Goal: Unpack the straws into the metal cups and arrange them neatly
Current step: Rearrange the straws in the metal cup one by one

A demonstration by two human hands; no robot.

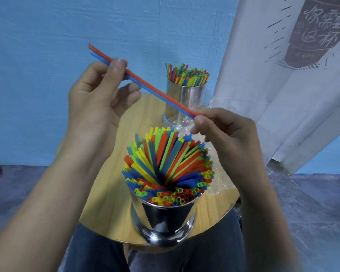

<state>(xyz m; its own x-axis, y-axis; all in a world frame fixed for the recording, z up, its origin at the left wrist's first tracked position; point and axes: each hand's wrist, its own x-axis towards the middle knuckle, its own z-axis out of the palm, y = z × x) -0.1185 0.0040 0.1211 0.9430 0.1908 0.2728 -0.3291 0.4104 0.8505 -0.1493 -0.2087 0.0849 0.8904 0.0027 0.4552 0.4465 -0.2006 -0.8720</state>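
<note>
- The fingers of my left hand (pixel 94 99) pinch two straws (pixel 155 91), red and blue, near their upper end; those of my right hand (pixel 230 138) pinch the lower tips.
- I see them slanting in open air above the full near cup (pixel 165 222), at the counter (pixel 110 173) front edge.

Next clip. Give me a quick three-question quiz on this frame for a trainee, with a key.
1. True or false: the far cup stands empty.
2. The two held straws are: A) red and blue, B) green and yellow, C) both yellow.
3. Which hand pinches the held straws' end nearest the near cup: the left hand or the right hand?
Key: 1 false; 2 A; 3 right hand.
</note>
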